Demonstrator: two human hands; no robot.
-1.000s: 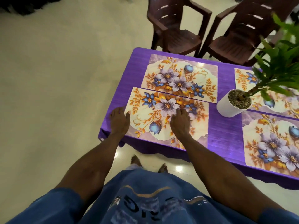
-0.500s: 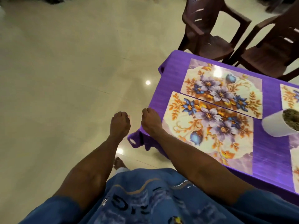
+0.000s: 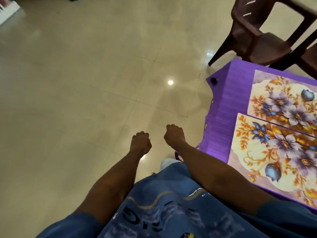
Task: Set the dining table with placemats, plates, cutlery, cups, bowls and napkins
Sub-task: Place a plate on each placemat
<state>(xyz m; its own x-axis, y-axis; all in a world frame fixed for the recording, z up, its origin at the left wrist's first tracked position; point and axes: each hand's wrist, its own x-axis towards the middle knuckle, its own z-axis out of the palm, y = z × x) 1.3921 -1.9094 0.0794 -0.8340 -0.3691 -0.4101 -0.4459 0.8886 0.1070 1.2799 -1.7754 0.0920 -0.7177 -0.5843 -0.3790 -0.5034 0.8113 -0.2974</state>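
Note:
Two floral placemats lie side by side on the purple table (image 3: 221, 103) at the right: a near placemat (image 3: 267, 162) and a far placemat (image 3: 281, 98). My left hand (image 3: 140, 143) and my right hand (image 3: 174, 137) hang over the tiled floor, left of the table's corner. Both have loosely curled fingers and hold nothing. Neither hand touches the table or a placemat. No plates, cutlery, cups, bowls or napkins are in view.
A brown plastic chair (image 3: 257, 31) stands behind the table's far corner, with part of a second chair at the right edge. Glossy beige floor tiles fill the left and middle. A white object (image 3: 6, 11) sits at the top left corner.
My hands have lifted off the near placemat and swung left, off the table and over the floor. The view has turned left, so the plant pot and the right placemats are out of sight.

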